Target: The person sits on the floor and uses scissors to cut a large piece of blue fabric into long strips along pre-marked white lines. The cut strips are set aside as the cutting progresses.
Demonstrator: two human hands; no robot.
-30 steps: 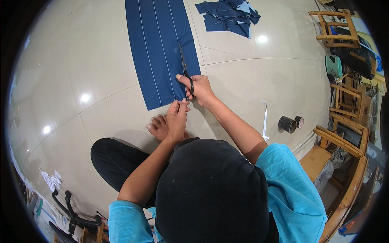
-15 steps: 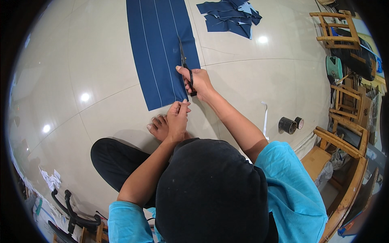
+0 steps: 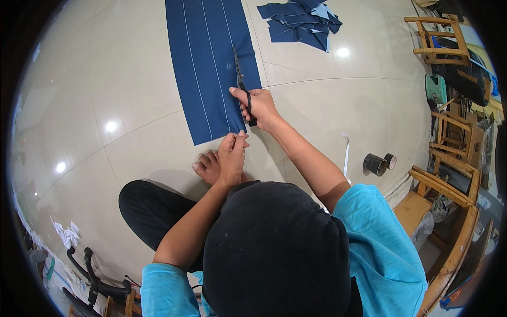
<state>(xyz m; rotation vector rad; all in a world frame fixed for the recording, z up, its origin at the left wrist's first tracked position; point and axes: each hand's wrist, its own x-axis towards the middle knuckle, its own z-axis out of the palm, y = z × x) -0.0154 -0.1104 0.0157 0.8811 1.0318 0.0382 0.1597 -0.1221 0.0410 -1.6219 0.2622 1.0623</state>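
A long piece of dark blue fabric [image 3: 203,79] with several pale lines along its length lies on the tiled floor. My right hand [image 3: 259,105] is closed around the black handles of a pair of scissors [image 3: 240,74], whose blades lie along the fabric near its right side and point away from me. At the near right corner, my left hand [image 3: 232,148] pinches the fabric's edge between thumb and fingers. My bare foot [image 3: 208,166] rests just below that edge, beside my left hand.
Folded blue fabric pieces [image 3: 301,24] lie at the far right. Two dark rolls, the larger one [image 3: 375,164] nearer, and a thin white strip [image 3: 346,158] are right of my arm. Wooden stools [image 3: 441,50] line the right side; a black chair base [image 3: 95,280] stands lower left.
Almost nothing differs. Both hands, the scissors and the fabric hold the same places, with only a tiny shift of the whole view.
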